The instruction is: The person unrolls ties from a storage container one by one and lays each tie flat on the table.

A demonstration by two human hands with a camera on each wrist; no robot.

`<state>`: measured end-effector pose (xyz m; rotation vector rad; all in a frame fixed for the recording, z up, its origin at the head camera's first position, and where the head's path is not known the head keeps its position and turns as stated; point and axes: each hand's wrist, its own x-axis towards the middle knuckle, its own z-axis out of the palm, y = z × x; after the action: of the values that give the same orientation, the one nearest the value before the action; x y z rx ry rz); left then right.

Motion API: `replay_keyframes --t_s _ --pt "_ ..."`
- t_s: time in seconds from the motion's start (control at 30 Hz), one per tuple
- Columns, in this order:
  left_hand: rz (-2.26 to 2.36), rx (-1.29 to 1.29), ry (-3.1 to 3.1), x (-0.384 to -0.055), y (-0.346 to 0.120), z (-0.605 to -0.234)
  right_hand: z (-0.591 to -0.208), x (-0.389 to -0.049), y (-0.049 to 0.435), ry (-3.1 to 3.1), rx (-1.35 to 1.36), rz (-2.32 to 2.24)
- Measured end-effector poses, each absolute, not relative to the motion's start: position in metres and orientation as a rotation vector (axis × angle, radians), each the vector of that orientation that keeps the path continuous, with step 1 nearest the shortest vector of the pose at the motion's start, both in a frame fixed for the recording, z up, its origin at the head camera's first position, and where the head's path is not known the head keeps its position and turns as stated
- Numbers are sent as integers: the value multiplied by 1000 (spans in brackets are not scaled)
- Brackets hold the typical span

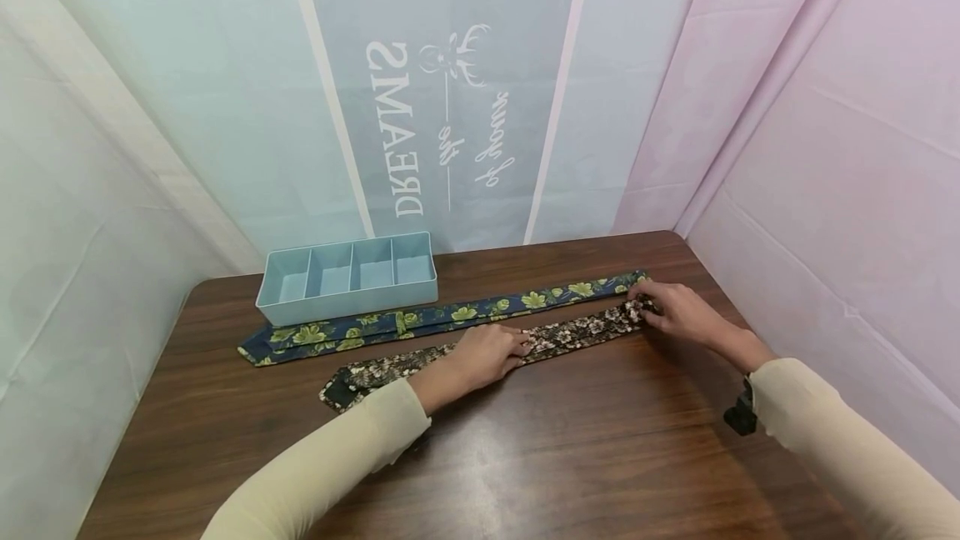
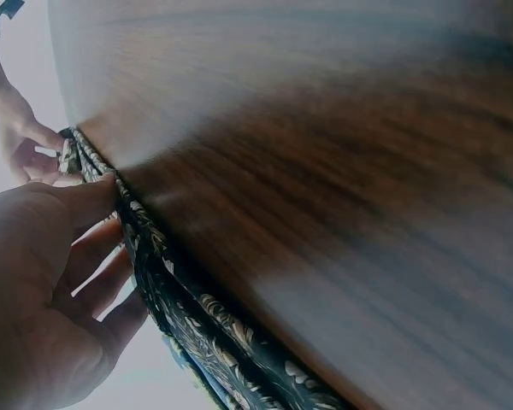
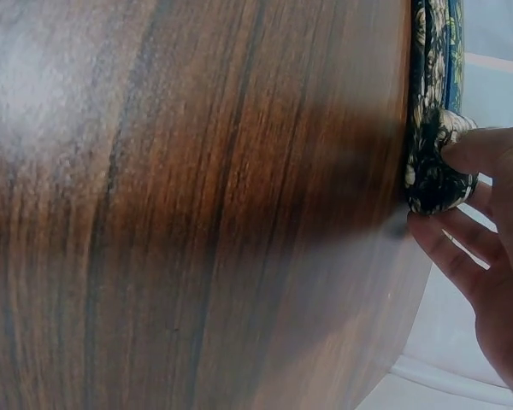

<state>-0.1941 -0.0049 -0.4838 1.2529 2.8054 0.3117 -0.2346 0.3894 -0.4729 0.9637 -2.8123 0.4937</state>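
Note:
A dark necktie (image 1: 577,337) with a cream floral print lies folded lengthwise across the table. My left hand (image 1: 483,354) rests on its middle; in the left wrist view the thumb and fairly straight fingers (image 2: 94,256) touch the tie's fabric. At the right end, my right hand (image 1: 686,313) pinches the bunched end of this tie, and the right wrist view shows the thumb on the folded end (image 3: 440,175) with fingers beneath. Just behind lies a blue necktie (image 1: 532,300) with yellow-green flowers, also laid lengthwise, its right end close to my right hand.
A light blue tray (image 1: 348,302) with several compartments stands at the back left, just behind the blue tie. The brown wooden table (image 1: 540,448) has fabric walls behind it and at both sides. A black band with a device (image 1: 741,413) is on the right wrist.

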Motion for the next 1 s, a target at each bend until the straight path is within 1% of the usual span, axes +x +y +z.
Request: replay_keyframes --t_s 0.17,0.5,1.0 --pt "313 1248 2803 -194 -8 -484 -474 -238 393 -2803 1031 486" --pt "306 1235 2798 -191 -12 -481 -473 -238 392 -2825 1067 443" --pt "310 1236 2773 -191 -27 -481 -474 -236 389 -2881 942 403"
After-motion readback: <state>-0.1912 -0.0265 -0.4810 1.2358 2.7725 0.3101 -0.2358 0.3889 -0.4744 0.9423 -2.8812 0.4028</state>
